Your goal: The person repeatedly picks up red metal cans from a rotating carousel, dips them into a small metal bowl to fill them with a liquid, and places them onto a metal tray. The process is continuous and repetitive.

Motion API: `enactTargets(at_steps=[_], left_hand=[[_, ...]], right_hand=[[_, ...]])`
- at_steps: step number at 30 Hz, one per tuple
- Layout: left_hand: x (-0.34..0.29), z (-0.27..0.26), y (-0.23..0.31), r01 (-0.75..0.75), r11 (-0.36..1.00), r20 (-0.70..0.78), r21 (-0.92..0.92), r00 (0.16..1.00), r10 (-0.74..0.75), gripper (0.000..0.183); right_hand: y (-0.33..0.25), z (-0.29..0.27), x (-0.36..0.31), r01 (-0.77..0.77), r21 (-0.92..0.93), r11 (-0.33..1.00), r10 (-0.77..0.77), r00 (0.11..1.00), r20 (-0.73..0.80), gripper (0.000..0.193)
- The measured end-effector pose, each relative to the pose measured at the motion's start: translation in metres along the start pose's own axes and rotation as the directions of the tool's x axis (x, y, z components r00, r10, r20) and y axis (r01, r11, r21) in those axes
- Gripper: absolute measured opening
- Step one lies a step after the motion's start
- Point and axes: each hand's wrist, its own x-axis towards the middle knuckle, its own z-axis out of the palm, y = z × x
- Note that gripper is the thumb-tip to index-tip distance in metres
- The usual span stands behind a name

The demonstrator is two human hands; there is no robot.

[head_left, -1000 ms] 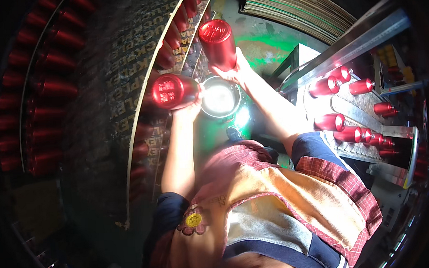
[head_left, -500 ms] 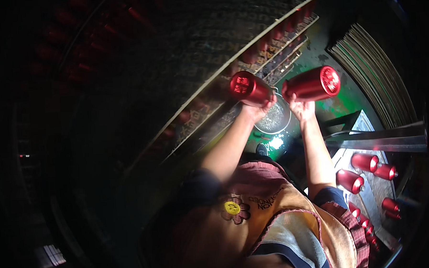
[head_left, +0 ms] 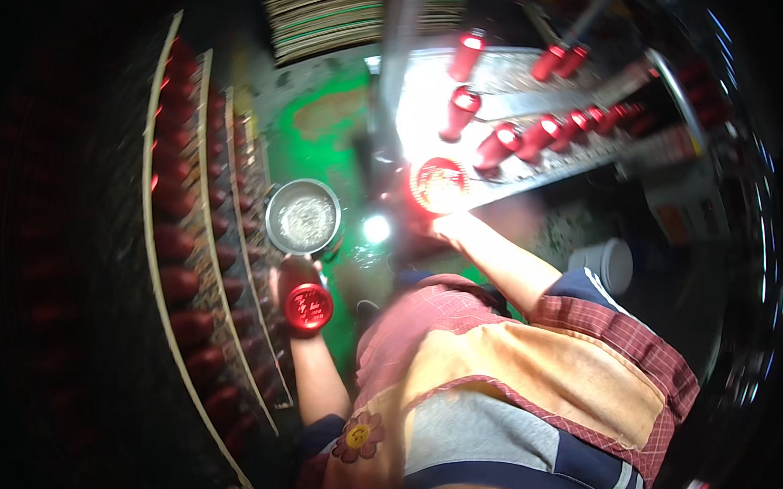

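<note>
My left hand (head_left: 277, 281) is closed around a shiny red metal bottle (head_left: 308, 308), whose round base with raised marks faces up toward me. Gripped in my right hand (head_left: 436, 228) is a second red bottle (head_left: 440, 186), also base toward me and washed out by glare. It is held over the near corner of a metal table (head_left: 516, 185). On that table stand several more red bottles (head_left: 495, 146). A round metal pot (head_left: 305, 216) with cloudy contents is on the green floor, just beyond my left hand.
Left of me, a tiered rack (head_left: 176, 201) carries rows of red bottles. A blurred upright metal post (head_left: 391, 96) rises beside the table's left end. At the back lies a stack of flat sheets (head_left: 329, 20). A white bucket (head_left: 615, 265) stands to the right.
My view has swung right, from the rack toward the table. Both hands still hold their bottles and are farther apart. The right-hand bottle has come over to the table's edge.
</note>
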Motion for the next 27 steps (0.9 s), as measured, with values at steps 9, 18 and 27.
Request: enactTargets(at_steps=[9, 18, 27], left_hand=[[0.051, 0.066, -0.132, 0.216, 0.912, -0.245, 0.349, 0.960, -0.133, 0.044], [0.312, 0.281, -0.270, -0.349, 0.564, 0.269, 0.749, 0.937, 0.224, 0.037], [0.598, 0.242, -0.451, -0.527, -0.669, 0.697, 0.524, 0.716, -0.018, 0.039]], right_hand=[[-0.153, -0.061, -0.180, 0.494, -0.328, 0.806, -0.577, 0.778, -0.249, 0.049], [-0.384, -0.117, -0.302, 0.660, -0.324, 0.678, -0.735, 0.622, -0.269, 0.043], [-0.379, -0.163, -0.365, 0.761, -0.368, 0.535, -0.819, 0.359, -0.448, 0.040]])
